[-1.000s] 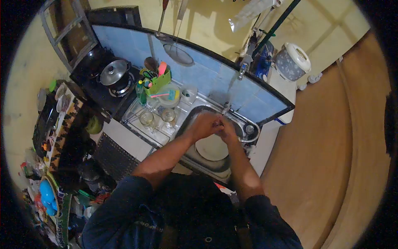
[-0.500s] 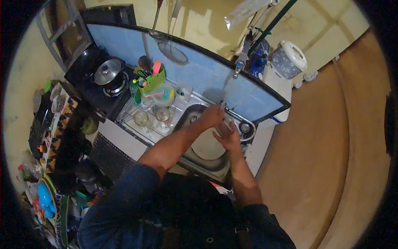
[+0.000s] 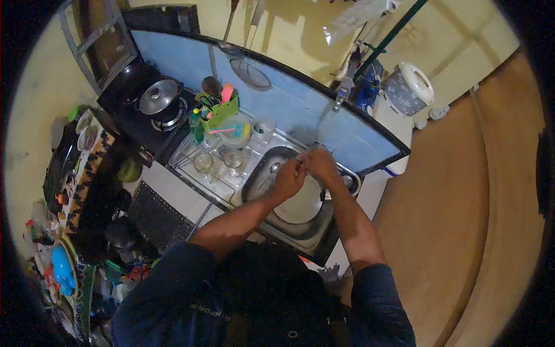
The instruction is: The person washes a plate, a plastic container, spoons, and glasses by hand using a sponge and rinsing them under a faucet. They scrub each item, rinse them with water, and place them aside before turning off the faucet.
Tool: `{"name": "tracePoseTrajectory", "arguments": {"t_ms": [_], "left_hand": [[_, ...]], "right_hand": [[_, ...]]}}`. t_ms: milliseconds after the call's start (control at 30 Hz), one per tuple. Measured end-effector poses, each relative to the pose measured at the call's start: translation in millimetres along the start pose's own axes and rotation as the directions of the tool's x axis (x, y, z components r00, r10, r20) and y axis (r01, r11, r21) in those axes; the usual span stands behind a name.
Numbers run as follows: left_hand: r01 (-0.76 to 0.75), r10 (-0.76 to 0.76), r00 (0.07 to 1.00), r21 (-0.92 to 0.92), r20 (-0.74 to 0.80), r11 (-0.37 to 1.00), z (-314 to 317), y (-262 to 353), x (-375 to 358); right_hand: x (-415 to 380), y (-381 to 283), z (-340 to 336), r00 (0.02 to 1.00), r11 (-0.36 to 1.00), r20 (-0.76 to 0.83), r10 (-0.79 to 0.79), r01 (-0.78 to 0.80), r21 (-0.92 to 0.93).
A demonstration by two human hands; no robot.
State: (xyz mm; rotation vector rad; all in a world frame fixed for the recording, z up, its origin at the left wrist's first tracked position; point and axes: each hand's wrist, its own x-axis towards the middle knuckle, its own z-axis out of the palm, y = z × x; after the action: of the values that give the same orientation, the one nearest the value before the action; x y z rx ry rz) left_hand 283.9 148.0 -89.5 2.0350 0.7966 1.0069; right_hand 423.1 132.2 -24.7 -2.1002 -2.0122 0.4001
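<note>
Both hands are close together over the sink, below the faucet and its falling water. My left hand has its fingers curled inward near the right one. My right hand is closed, with a clear, glassy edge just beyond its fingers; its kind is hard to make out. What the left fingers hold, if anything, is hidden. Under the hands, a large pale round dish lies in the sink. A small shiny metal piece shows at the basin's left.
Left of the sink, two glass mugs stand on the drainboard, with a green utensil holder and a clear tub behind. A lidded pot sits on the stove. A patterned rice cooker stands at the right.
My right hand has moved up and forward towards the faucet stream. My left hand has drawn back slightly. The clear glass seen between them before is now mostly hidden.
</note>
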Motion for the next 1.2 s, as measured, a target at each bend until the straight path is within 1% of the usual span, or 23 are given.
{"name": "tracePoseTrajectory", "arguments": {"t_ms": [67, 100, 167, 200, 267, 367, 400, 467, 500, 567, 600, 667, 700, 767, 800, 867, 900, 967, 1000, 1067, 1100, 1167, 1200], "left_hand": [[0.324, -0.237, 0.913, -0.238, 0.332, 0.915, -13, 8, 5], [0.331, -0.246, 0.913, -0.238, 0.324, 0.913, -7, 3, 3], [0.113, -0.037, 0.967, -0.293, 0.251, 0.949, 17, -20, 0], [0.112, -0.039, 0.969, -0.293, 0.245, 0.949, 23, -33, -2], [0.212, -0.148, 0.946, -0.208, 0.288, 0.955, 33, -50, -4], [0.204, -0.188, 0.926, -0.016, 0.329, 0.979, -5, -28, 3], [0.208, -0.191, 0.923, -0.017, 0.333, 0.978, -5, -28, 2], [0.055, -0.007, 0.974, -0.206, 0.228, 0.977, -5, -27, 5], [0.055, -0.008, 0.974, -0.203, 0.228, 0.978, -7, -26, 5], [0.035, 0.009, 0.940, -0.120, 0.342, 0.992, -14, -23, 6], [0.038, 0.006, 0.939, -0.122, 0.343, 0.992, -14, -20, 8], [0.082, -0.121, 0.910, 0.114, 0.396, 0.990, -12, -13, 13], [0.081, -0.120, 0.910, 0.114, 0.398, 0.990, -13, -11, 12], [0.035, -0.027, 0.940, -0.017, 0.339, 0.999, -16, -9, 13], [0.036, -0.028, 0.941, -0.015, 0.337, 0.999, -19, -5, 16], [0.086, -0.099, 0.933, 0.053, 0.346, 0.995, -21, 3, 16], [0.085, -0.098, 0.932, 0.053, 0.349, 0.995, -19, 3, 13], [0.237, -0.237, 0.900, 0.045, 0.365, 0.971, -17, 1, 8], [0.235, -0.237, 0.901, 0.048, 0.362, 0.971, -18, 1, 8], [0.026, -0.009, 0.968, -0.066, 0.251, 0.997, -14, 3, 3], [0.028, -0.010, 0.967, -0.066, 0.254, 0.997, -11, 2, 2], [-0.024, -0.106, 0.887, 0.273, 0.449, 0.962, -6, -4, 7], [-0.026, -0.105, 0.887, 0.275, 0.450, 0.961, -9, 1, 11]], "right_hand": [[-1, -18, -8, 0.992, 0.980, -0.087, 0.087, -0.101, -0.173], [1, -16, -2, 0.994, 0.981, -0.079, 0.078, -0.090, -0.174], [9, 0, 17, 0.973, 0.973, -0.023, 0.229, -0.229, 0.009], [11, 8, 27, 0.974, 0.975, -0.022, 0.224, -0.224, 0.006], [11, 20, 41, 0.998, 0.929, -0.019, -0.052, 0.055, 0.367], [-5, -4, 2, 0.996, 0.977, 0.054, -0.073, 0.060, 0.204], [-9, -8, -2, 0.996, 0.977, 0.058, -0.069, 0.056, 0.206], [-9, -13, -7, 0.942, 0.816, 0.298, -0.155, -0.049, 0.577], [-6, -2, 1, 0.942, 0.815, 0.297, -0.157, -0.047, 0.578], [6, 32, 24, 0.893, 0.800, 0.371, 0.253, -0.409, 0.440], [4, 28, 24, 0.892, 0.799, 0.374, 0.255, -0.412, 0.438], [-3, 14, 18, 0.911, 0.697, 0.408, 0.061, -0.332, 0.636], [-5, 14, 17, 0.911, 0.696, 0.408, 0.063, -0.333, 0.637], [-4, 14, 15, 0.875, 0.268, 0.343, 0.340, -0.440, 0.857], [-2, 15, 19, 0.876, 0.269, 0.343, 0.338, -0.440, 0.857], [-4, 22, 41, 0.938, 0.391, 0.342, 0.056, -0.336, 0.857], [-5, 27, 46, 0.938, 0.388, 0.341, 0.059, -0.336, 0.858], [-2, 38, 54, 0.918, 0.159, 0.348, 0.190, -0.379, 0.912], [0, 44, 61, 0.920, 0.159, 0.346, 0.186, -0.376, 0.913], [-7, 54, 76, 0.856, 0.024, 0.455, 0.245, -0.475, 0.880], [-12, 46, 76, 0.855, 0.021, 0.457, 0.245, -0.476, 0.879], [-21, 19, 69, 0.919, -0.256, 0.330, 0.216, -0.273, 0.927], [-20, 29, 85, 0.920, -0.259, 0.328, 0.215, -0.271, 0.927]]}}
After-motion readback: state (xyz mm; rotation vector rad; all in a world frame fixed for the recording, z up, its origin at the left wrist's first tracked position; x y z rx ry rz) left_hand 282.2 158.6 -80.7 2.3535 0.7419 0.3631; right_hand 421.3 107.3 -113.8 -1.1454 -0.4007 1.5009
